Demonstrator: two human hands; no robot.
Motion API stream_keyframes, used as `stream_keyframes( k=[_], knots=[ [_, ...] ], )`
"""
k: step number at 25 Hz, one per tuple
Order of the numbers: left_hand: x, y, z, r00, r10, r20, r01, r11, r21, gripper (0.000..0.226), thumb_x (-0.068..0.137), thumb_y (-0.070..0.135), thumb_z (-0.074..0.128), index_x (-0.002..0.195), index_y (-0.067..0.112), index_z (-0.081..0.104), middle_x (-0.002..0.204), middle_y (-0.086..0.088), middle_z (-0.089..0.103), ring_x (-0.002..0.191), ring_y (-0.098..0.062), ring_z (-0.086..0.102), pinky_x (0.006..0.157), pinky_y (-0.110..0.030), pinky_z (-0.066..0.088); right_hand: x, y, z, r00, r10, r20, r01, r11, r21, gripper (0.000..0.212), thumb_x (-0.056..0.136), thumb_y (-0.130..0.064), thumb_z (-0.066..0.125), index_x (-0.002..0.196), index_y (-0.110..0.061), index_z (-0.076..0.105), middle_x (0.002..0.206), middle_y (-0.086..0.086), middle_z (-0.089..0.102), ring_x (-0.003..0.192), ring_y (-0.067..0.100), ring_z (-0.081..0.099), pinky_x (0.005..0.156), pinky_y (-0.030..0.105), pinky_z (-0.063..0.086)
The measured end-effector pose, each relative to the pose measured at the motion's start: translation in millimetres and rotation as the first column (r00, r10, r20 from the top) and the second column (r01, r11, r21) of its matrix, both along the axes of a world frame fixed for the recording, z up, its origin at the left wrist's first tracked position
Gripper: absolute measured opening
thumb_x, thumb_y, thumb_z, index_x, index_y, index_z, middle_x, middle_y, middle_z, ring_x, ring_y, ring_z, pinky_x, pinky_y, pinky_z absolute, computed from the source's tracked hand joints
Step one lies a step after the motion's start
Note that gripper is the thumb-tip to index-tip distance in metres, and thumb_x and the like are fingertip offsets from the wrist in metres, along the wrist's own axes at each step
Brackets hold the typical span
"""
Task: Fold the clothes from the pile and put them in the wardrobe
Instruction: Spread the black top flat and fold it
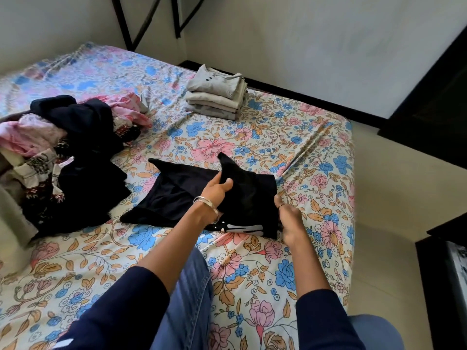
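Black shirt [177, 193] soft, light, floppy. Left hand [217, 189] pinches raised fold; right hand [290, 221] grips near edge. Best held at corners.

Floral bed [252, 261], pale walls [303, 46]

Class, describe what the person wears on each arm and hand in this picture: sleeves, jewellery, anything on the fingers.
Both arms wear dark navy long sleeves pushed up the forearm. The left hand has silver bangles at its wrist. The right hand shows a thin dark ring on one finger. No gloves or watch show.
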State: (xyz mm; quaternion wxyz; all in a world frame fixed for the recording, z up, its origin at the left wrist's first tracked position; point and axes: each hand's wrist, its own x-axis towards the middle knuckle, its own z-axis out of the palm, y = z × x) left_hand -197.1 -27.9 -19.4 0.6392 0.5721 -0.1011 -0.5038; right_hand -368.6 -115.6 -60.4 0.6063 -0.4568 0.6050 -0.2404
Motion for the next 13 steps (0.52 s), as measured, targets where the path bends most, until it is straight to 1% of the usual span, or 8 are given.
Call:
stream_keyframes(
  k=[2, 4, 6, 7, 9, 10, 11, 13],
  knots=[
    [-8, -17, 20, 0.999, -0.041, -0.019, 0.04, 0.999, -0.024, 0.037, 0.097, 0.014, 0.053, 0.128, 0.033, 0.057, 0.11, -0.01, 0.07, 0.101, -0.031, 0.067, 0.088, -0.054, 0.053, -7, 6, 4, 0.981, 0.092, 0.172, -0.086, 0.995, -0.039, 0.094, 0.052, -0.079, 0.074, 0.127, -0.026, 0.056, 0.129, 0.006, 0.061, 0.115, 0.023, 0.06, 0.101, 0.048, 0.048],
    [-21, -38, 39, 0.995, -0.104, 0.006, 0.104, 0.994, -0.026, 0.04, 0.097, 0.015, 0.053, 0.133, 0.033, 0.053, 0.111, -0.011, 0.069, 0.101, -0.034, 0.066, 0.087, -0.056, 0.053, -15, 14, 7, 0.917, 0.298, 0.263, -0.237, 0.941, -0.241, 0.103, 0.058, -0.068, 0.08, 0.145, -0.039, 0.032, 0.146, 0.002, 0.047, 0.129, 0.021, 0.05, 0.107, 0.045, 0.043],
    [-36, -57, 53, 0.981, -0.18, 0.068, 0.182, 0.983, -0.017, 0.042, 0.097, 0.014, 0.053, 0.135, 0.032, 0.052, 0.11, -0.011, 0.068, 0.1, -0.033, 0.066, 0.089, -0.054, 0.052, -21, 20, 6, 0.863, 0.473, 0.18, -0.328, 0.794, -0.511, 0.109, 0.064, -0.046, 0.086, 0.151, -0.029, 0.024, 0.15, 0.0, 0.042, 0.136, 0.017, 0.044, 0.107, 0.037, 0.044],
    [-47, -64, 59, 0.971, -0.224, 0.082, 0.226, 0.974, -0.006, 0.044, 0.097, 0.014, 0.053, 0.136, 0.032, 0.051, 0.111, -0.01, 0.068, 0.101, -0.032, 0.066, 0.091, -0.053, 0.052, -22, 22, 3, 0.892, 0.434, 0.125, -0.296, 0.771, -0.564, 0.108, 0.062, -0.04, 0.089, 0.15, -0.024, 0.029, 0.147, 0.001, 0.045, 0.134, 0.017, 0.045, 0.106, 0.036, 0.046],
    [-68, -74, 66, 0.943, -0.315, 0.11, 0.315, 0.949, 0.011, 0.045, 0.097, 0.013, 0.053, 0.137, 0.032, 0.05, 0.116, -0.01, 0.066, 0.105, -0.033, 0.064, 0.094, -0.051, 0.05, -22, 25, -1, 0.993, 0.119, -0.016, -0.111, 0.854, -0.508, 0.098, 0.062, -0.043, 0.089, 0.144, -0.019, 0.042, 0.138, 0.005, 0.055, 0.127, 0.022, 0.052, 0.102, 0.04, 0.048],
    [-75, -77, 67, 0.929, -0.348, 0.122, 0.349, 0.937, 0.014, 0.044, 0.097, 0.013, 0.053, 0.137, 0.031, 0.05, 0.119, -0.011, 0.065, 0.108, -0.033, 0.063, 0.096, -0.052, 0.049, -22, 28, -1, 0.993, -0.065, -0.096, 0.015, 0.891, -0.453, 0.083, 0.069, -0.038, 0.086, 0.139, -0.016, 0.048, 0.131, 0.009, 0.06, 0.121, 0.027, 0.057, 0.095, 0.039, 0.05],
    [-78, -77, 64, 0.922, -0.367, 0.121, 0.368, 0.93, 0.012, 0.044, 0.097, 0.013, 0.052, 0.137, 0.031, 0.049, 0.121, -0.011, 0.064, 0.11, -0.034, 0.062, 0.097, -0.052, 0.049, -23, 29, -3, 0.969, -0.192, -0.155, 0.098, 0.876, -0.472, 0.062, 0.078, -0.028, 0.08, 0.133, -0.013, 0.055, 0.12, 0.012, 0.066, 0.112, 0.031, 0.062, 0.085, 0.037, 0.053],
    [-70, -69, 54, 0.946, -0.319, 0.063, 0.318, 0.948, 0.016, 0.044, 0.097, 0.014, 0.051, 0.138, 0.031, 0.048, 0.121, -0.012, 0.063, 0.109, -0.035, 0.062, 0.094, -0.056, 0.049, -27, 31, -4, 0.947, -0.266, -0.183, 0.105, 0.79, -0.604, 0.032, 0.087, -0.012, 0.068, 0.118, -0.009, 0.065, 0.099, 0.013, 0.072, 0.092, 0.033, 0.068, 0.067, 0.031, 0.05]
  ],
)
